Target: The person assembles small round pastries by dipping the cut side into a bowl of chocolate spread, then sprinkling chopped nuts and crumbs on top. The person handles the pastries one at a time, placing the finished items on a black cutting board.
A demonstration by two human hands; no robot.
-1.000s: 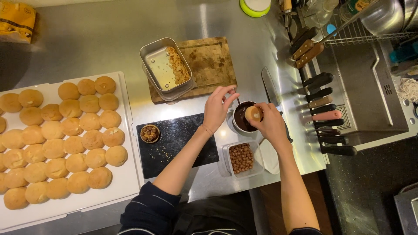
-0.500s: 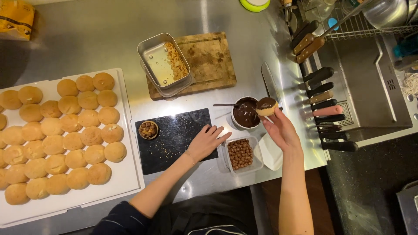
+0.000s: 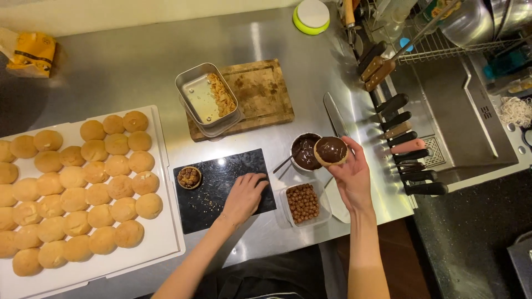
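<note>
head view looks straight down on my two hands over the steel surface. my right hand holds a chocolate-dipped bun, fingers curled up around its rim from below, glazed side up and roughly level. the bun is round, so it has no long axis to speak of; what matters is that it sits above and just right of the small chocolate bowl, overlapping that bowl's right edge as seen from here, with a utensil handle sticking out of the bowl toward the lower left. my left hand holds nothing: it lies flat, fingers spread a little, on the right part of the black slate board. the bun is in my right hand, well apart from the left, which lies to its lower left across the bowl. between the two hands, nearer the front edge, stands a clear tub of small brown cereal balls, just below the chocolate bowl and just beside my right wrist. one finished piece, a small topped bun, sits on the slate's left end, left of my left hand. farther left a white tray carries rows of plain buns. behind the slate a metal tin rests on a wooden board
</note>
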